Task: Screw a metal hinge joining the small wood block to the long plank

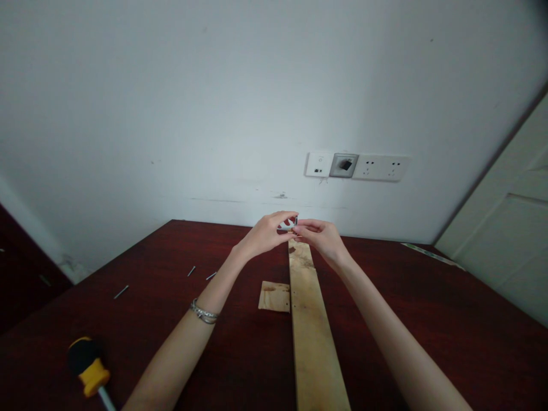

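Note:
Above the far end of a long wooden board [309, 319], my two hands come together. My left hand [268, 233] pinches a thin metal fastener [295, 220], held roughly upright between thumb and forefinger. Whether it is a nail or a screw is too small to tell. The fingers of my right hand [323, 237] are closed at the lower part of the same fastener, next to the left fingertips. The board lies lengthwise away from me, with dark knots near its far end. A small square wooden piece [274, 296] lies against its left side.
Left of the board, similar loose fasteners [191, 271] lie on the dark red table [149, 331]. A yellow and black screwdriver [88, 365] is at the front left. A narrow strip [432, 256] lies at the back right. Sockets [357, 166] sit on the wall behind.

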A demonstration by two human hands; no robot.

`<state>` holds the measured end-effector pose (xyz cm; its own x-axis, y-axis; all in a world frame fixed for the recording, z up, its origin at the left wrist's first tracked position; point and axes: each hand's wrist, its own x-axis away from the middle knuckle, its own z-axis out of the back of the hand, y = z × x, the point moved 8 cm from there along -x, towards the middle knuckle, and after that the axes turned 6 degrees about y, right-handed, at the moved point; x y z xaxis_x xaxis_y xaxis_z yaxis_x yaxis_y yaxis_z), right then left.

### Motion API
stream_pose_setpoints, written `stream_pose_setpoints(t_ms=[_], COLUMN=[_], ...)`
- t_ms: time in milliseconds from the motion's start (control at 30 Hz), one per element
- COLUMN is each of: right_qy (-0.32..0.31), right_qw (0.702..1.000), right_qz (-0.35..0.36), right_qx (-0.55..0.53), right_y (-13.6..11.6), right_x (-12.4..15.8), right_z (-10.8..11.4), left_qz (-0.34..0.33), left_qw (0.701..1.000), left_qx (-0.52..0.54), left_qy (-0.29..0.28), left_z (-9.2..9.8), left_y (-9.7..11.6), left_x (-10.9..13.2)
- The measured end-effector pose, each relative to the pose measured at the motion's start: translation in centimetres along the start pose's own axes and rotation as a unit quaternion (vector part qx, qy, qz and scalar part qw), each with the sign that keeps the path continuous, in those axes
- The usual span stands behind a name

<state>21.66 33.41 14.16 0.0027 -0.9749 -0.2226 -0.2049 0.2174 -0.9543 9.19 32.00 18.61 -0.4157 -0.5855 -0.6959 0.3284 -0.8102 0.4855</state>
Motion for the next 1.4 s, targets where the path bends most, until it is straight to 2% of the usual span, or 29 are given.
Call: stream_pose_setpoints(t_ms=[200,433,533,733,967,1100,1267,1400], right_qy=[-0.004,0.01,0.031,0.04,0.016,0.011,-0.034,-0.07], right_qw=[0.997,0.999,0.999,0.999,0.999,0.994,0.973,0.961], right_qz=[-0.041,-0.037,-0.026,-0.005,0.03,0.084,0.147,0.179], right_qx=[-0.058,-0.036,-0.029,0.0,0.031,0.061,0.174,0.198], right_y=[0.4,0.3,0.4,0.1,-0.7,-1.3,-1.5,-1.4], right_x=[-0.2,-0.5,-0.7,-0.6,0.0,0.2,0.5,0.9], right_z=[0.4,0.9,1.2,1.1,0.2,0.1,-0.5,-0.8], left_qz=[0.028,0.043,0.08,0.145,0.194,0.221,0.237,0.243], left_qw=[0.999,0.998,0.992,0.962,0.945,0.933,0.929,0.928], left_qx=[0.038,0.039,0.092,0.225,0.261,0.284,0.282,0.281], left_qy=[-0.007,-0.018,-0.021,-0.051,-0.017,-0.016,-0.028,-0.032], left_z=[0.2,0.2,0.0,-0.9,-0.9,-0.8,-0.6,-0.5], left_y=[-0.5,-0.7,-1.0,-1.8,-3.2,-3.4,-3.4,-3.4], left_x=[0.0,-0.1,-0.1,0.0,0.0,0.2,0.4,0.5])
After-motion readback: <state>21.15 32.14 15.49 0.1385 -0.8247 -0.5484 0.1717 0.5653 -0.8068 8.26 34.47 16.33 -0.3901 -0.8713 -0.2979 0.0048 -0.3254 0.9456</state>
